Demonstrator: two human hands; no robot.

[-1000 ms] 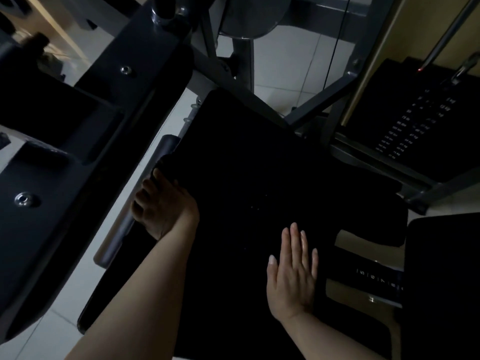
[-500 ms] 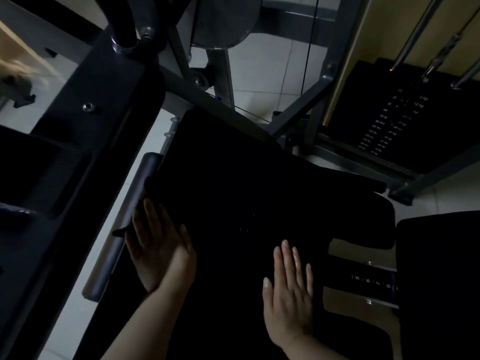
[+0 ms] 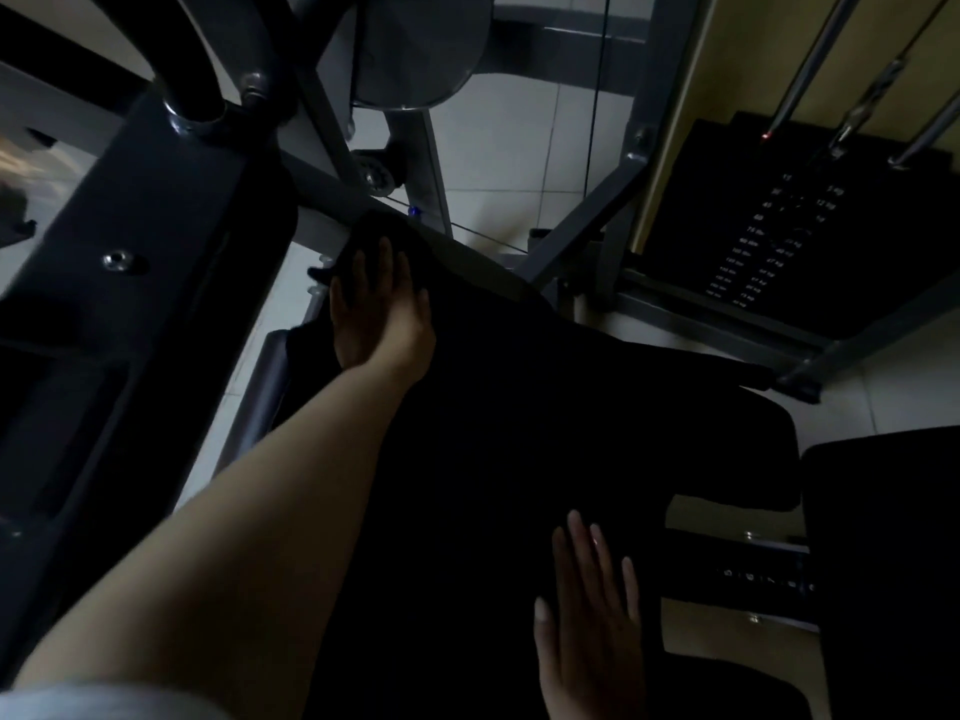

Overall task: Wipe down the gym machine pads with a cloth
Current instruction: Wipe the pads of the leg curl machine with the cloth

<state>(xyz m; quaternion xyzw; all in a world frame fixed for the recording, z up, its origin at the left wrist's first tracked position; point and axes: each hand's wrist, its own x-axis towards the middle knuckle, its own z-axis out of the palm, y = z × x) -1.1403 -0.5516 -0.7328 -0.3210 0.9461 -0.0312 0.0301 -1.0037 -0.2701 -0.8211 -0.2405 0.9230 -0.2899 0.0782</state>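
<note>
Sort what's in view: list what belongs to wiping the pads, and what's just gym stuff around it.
Part of the job:
- left hand, fingers straight, pressing the dark cloth
- large black pad
- right hand, flat on that pad

Just around:
- weight stack
- grey frame
- second black pad
- tiled floor

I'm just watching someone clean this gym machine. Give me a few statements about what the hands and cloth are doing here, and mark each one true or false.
1. The left hand presses a dark cloth at the far end of the black pad. True.
2. The right hand grips a spray bottle. False: it lies flat on the pad with straight fingers and holds nothing.
3. The weight stack stands to the right of the pad. True.
4. Both hands are on the cloth. False: only the left hand touches it; the right rests apart, nearer the person.
5. The floor is carpeted. False: it is pale tile.
</note>
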